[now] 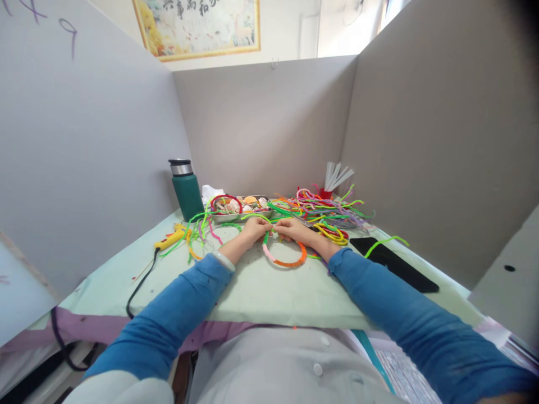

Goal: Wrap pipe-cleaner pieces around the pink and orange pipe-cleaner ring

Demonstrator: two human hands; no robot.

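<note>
Above the middle of the table, a ring of wrapped pipe cleaners (290, 264) in orange, pink and green hangs below my fingers. My left hand (256, 229) is closed in a pinch at the ring's green upper left part, where a lime-green pipe cleaner (255, 216) sticks out above it. Close beside it, my right hand (292, 230) pinches the green strand at the top of the ring. The fingertips nearly meet, and the exact grip is too small to make out.
Behind my hands stand a metal tray (261, 214) of shells and a heap of coloured pipe cleaners (311, 205). A green bottle (187, 193) and yellow glue gun (168, 238) are left; glue sticks (334, 177) and a black slab (396, 266) are right. Grey partitions (265, 129) enclose the table.
</note>
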